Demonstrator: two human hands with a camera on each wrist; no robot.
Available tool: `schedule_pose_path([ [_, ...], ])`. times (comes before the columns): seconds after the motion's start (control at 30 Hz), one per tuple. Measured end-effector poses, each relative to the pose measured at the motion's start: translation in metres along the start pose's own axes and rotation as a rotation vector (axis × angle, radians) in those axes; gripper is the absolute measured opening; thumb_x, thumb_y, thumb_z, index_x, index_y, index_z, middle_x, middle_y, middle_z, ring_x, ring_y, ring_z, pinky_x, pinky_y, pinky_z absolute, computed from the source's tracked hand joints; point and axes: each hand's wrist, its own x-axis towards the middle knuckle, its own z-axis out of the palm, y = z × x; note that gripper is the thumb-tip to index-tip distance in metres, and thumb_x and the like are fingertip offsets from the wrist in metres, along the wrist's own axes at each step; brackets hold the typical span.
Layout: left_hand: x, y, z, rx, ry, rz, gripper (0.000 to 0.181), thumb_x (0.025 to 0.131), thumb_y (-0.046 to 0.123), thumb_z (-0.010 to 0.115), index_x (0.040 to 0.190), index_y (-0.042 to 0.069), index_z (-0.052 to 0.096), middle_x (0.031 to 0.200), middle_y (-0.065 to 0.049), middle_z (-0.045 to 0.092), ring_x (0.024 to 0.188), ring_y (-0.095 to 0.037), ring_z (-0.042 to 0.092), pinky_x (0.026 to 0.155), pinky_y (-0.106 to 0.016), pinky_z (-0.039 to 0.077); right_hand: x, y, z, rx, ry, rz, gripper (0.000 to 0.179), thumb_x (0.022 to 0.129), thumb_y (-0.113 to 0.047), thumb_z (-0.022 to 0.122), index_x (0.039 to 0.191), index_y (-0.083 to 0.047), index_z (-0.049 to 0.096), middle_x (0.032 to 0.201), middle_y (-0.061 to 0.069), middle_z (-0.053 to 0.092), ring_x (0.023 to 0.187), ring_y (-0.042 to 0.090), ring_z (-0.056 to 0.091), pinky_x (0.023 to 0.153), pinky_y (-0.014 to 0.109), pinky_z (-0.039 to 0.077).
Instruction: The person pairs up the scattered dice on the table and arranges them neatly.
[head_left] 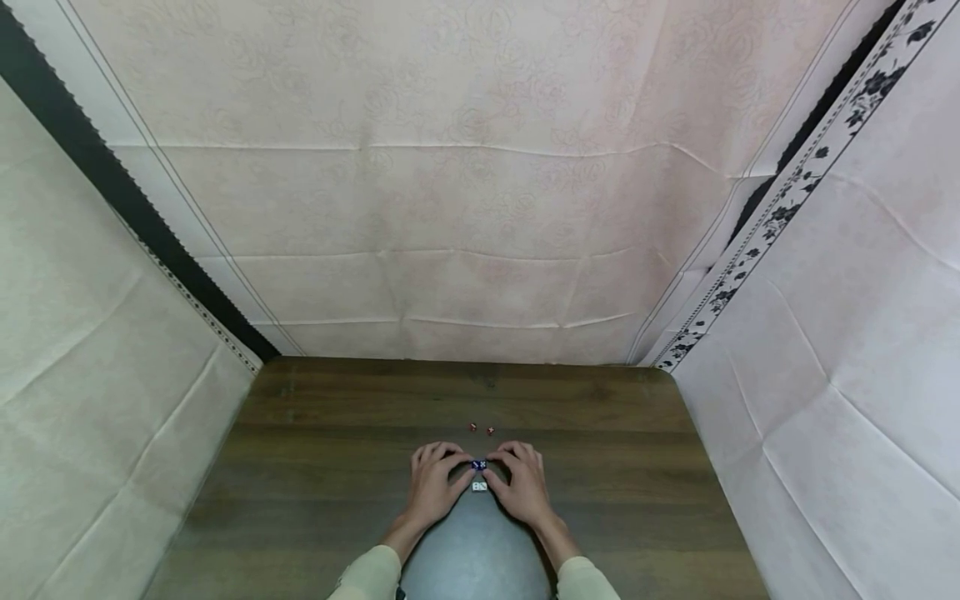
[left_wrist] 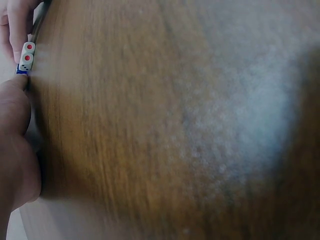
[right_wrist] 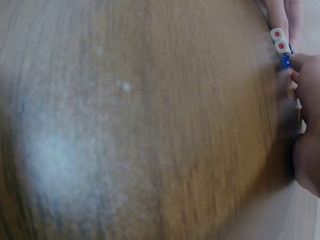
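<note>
Two blue dice (head_left: 478, 465) sit side by side between my hands on the wooden table. My left hand (head_left: 435, 483) holds the left side of the blue pair between thumb and index finger. From the other side, my right hand (head_left: 523, 483) grips the pair with its thumb and index finger. Two white dice (head_left: 479, 486) lie side by side, touching, just nearer to me. Their red single dots show in the left wrist view on the white dice (left_wrist: 27, 54) and in the right wrist view on the white dice (right_wrist: 279, 41). Fingers partly hide the blue dice there.
Beyond the hands, a red die (head_left: 473, 427) and a second red die (head_left: 491, 431) lie slightly apart. The brown wooden table (head_left: 315, 475) ends at a patterned pale cloth (head_left: 465, 292) behind, with more cloth hanging at both sides.
</note>
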Motion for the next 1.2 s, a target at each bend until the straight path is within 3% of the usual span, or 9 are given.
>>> schedule_pose_path([
  [0.37, 0.0, -0.005, 0.003, -0.051, -0.03, -0.044, 0.018, 0.098, 0.034, 0.09, 0.114, 0.027, 0.087, 0.119, 0.004, 0.076, 0.123, -0.033, 0.065, 0.117, -0.069, 0.035, 0.001, 0.001, -0.004, 0.059, 0.01, 0.001, 0.019, 0.102, -0.02, 0.086, 0.12, -0.013, 0.085, 0.125, 0.004, 0.076, 0.122, 0.029, 0.064, 0.111, 0.062, 0.042],
  [0.63, 0.0, -0.003, 0.001, -0.021, -0.018, -0.028, 0.019, 0.095, 0.031, 0.093, 0.112, 0.027, 0.087, 0.118, 0.005, 0.076, 0.121, -0.032, 0.065, 0.114, -0.07, 0.038, 0.006, 0.002, -0.008, 0.122, 0.061, 0.002, 0.019, 0.1, -0.009, 0.084, 0.119, -0.007, 0.084, 0.121, 0.007, 0.082, 0.12, 0.033, 0.07, 0.107, 0.059, 0.046],
  [0.83, 0.003, 0.005, -0.006, -0.015, -0.075, -0.081, 0.019, 0.096, 0.03, 0.093, 0.114, 0.025, 0.088, 0.12, 0.002, 0.076, 0.125, -0.034, 0.065, 0.119, -0.071, 0.037, 0.013, 0.006, -0.009, 0.108, 0.104, 0.017, 0.019, 0.099, -0.007, 0.084, 0.118, -0.006, 0.083, 0.118, 0.007, 0.082, 0.116, 0.032, 0.071, 0.106, 0.056, 0.046],
  [1.0, 0.004, 0.007, -0.008, 0.008, -0.099, -0.101, 0.02, 0.097, 0.032, 0.092, 0.115, 0.027, 0.088, 0.121, 0.004, 0.076, 0.127, -0.032, 0.065, 0.12, -0.07, 0.037, 0.021, 0.009, -0.012, 0.092, 0.094, 0.058, 0.019, 0.099, -0.009, 0.084, 0.119, -0.007, 0.084, 0.121, 0.008, 0.08, 0.121, 0.032, 0.069, 0.106, 0.055, 0.046],
  [1.2, 0.003, 0.005, -0.005, -0.009, -0.073, -0.076, 0.02, 0.096, 0.032, 0.093, 0.114, 0.027, 0.088, 0.12, 0.003, 0.076, 0.124, -0.032, 0.066, 0.117, -0.069, 0.038, 0.034, 0.014, -0.014, 0.04, 0.074, 0.049, 0.021, 0.099, -0.012, 0.086, 0.119, -0.008, 0.084, 0.123, 0.01, 0.079, 0.121, 0.034, 0.067, 0.103, 0.055, 0.046],
])
